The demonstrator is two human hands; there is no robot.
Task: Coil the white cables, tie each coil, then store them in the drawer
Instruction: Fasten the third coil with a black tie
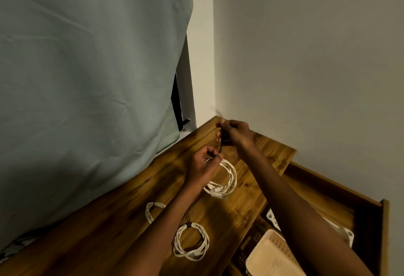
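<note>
Three white coils showed from the head camera. Left hand pinched the far coil at its top rim on the wooden desk; right hand gripped a black tie. Light and springy, it seemingly wanted holding at the crossing. Its ring lay roughly flat, plug ends pointing nearward; open drawer just beside.

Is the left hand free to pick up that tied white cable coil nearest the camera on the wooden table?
Probably not right now. The left hand grips the top of another white cable coil while the right hand pulls a black tie. Nothing lies over the tied white cable coil itself.
</note>
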